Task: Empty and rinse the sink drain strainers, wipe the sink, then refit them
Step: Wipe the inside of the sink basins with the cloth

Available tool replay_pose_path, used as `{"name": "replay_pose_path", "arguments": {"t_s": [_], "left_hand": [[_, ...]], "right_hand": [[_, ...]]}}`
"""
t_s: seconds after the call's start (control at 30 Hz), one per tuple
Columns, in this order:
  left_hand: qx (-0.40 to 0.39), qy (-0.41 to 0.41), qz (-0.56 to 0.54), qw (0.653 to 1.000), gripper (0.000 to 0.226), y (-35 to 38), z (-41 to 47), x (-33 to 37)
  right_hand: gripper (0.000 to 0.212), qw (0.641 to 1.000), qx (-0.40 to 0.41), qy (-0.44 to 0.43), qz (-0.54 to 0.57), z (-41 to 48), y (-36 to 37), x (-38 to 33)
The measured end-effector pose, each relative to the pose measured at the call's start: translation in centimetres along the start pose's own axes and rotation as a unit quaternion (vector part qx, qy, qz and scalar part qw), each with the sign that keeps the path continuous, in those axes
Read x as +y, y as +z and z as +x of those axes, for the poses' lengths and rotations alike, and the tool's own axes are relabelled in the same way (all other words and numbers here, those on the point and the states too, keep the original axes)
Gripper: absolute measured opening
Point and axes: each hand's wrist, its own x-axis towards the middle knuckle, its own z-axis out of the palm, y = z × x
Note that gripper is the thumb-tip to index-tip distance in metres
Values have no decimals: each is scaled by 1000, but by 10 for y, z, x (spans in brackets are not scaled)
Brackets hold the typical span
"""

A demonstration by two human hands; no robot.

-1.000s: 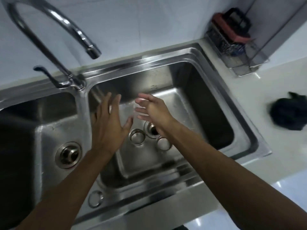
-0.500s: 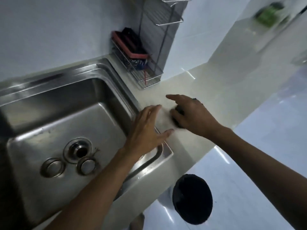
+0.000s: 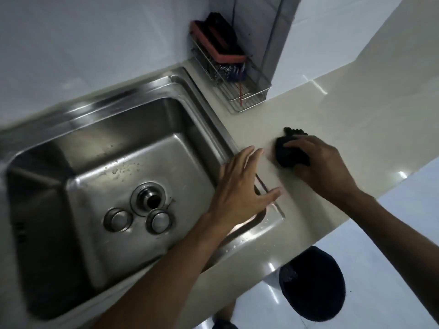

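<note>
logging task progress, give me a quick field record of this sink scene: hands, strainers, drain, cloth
left hand: open, fingers spread, over the right rim of the sink
right hand: grips the black cloth on the counter
drain: open, nothing fitted
strainers: two, loose on the basin floor beside the drain, the second to the right of the first
stage: strainers out, not yet refitted

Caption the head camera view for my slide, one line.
Right hand grips a black cloth on the counter; left hand open over the sink edge; two strainers beside the drain.
</note>
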Motion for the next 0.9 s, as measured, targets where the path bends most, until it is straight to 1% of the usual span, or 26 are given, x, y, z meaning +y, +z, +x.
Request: {"name": "replay_pose_path", "arguments": {"t_s": [0.07, 0.13, 0.17, 0.23, 0.3, 0.37, 0.4, 0.43, 0.47, 0.53, 0.57, 0.6, 0.67, 0.7, 0.77, 0.83, 0.9], "left_hand": [[19, -39, -20, 999, 94, -15, -19, -11], [51, -76, -35, 995, 88, -31, -47, -32], [62, -93, -40, 993, 85, -39, -63, -47], [65, -143, -31, 987, 83, -53, -94, -81], [62, -204, 19, 977, 84, -70, -124, -118], [59, -253, 63, 964, 88, -87, -150, -151], [58, -266, 79, 959, 91, -97, -159, -163], [58, -276, 91, 955, 93, -108, -167, -175], [59, -284, 97, 952, 94, -121, -171, -186], [51, -299, 112, 946, 93, -148, -176, -204], [47, -303, 130, 943, 92, -161, -176, -212], [46, -306, 149, 939, 91, -173, -178, -221], [52, -290, 196, 935, 89, -195, -185, -240], [58, -272, 226, 934, 89, -203, -188, -249], [71, -236, 281, 928, 89, -216, -196, -269], [86, -214, 312, 922, 85, -223, -200, -285], [112, -201, 324, 918, 80, -224, -201, -292]], "right_hand": [[60, 998, 3, -48, 26, 6, 7, -33], [63, 991, -24, -111, 74, 11, 22, -77], [65, 983, -51, -150, 97, 13, 34, -98], [64, 958, -123, -237, 106, 18, 70, -133], [60, 930, -214, -292, 66, 26, 124, -156], [47, 901, -331, -280, -4, 37, 177, -166], [39, 883, -376, -278, -43, 42, 197, -166], [32, 862, -406, -293, -81, 45, 218, -166], [30, 842, -420, -319, -115, 48, 236, -165], [31, 804, -410, -386, -193, 48, 262, -158], [31, 797, -382, -417, -214, 46, 270, -153], [33, 796, -360, -439, -212, 46, 280, -147], [48, 781, -330, -489, -206, 47, 291, -136], [52, 775, -326, -498, -210, 49, 294, -130], [58, 787, -294, -499, -213, 54, 293, -125], [68, 810, -270, -471, -221, 63, 293, -129], [69, 852, -250, -415, -196, 78, 302, -132]]}}
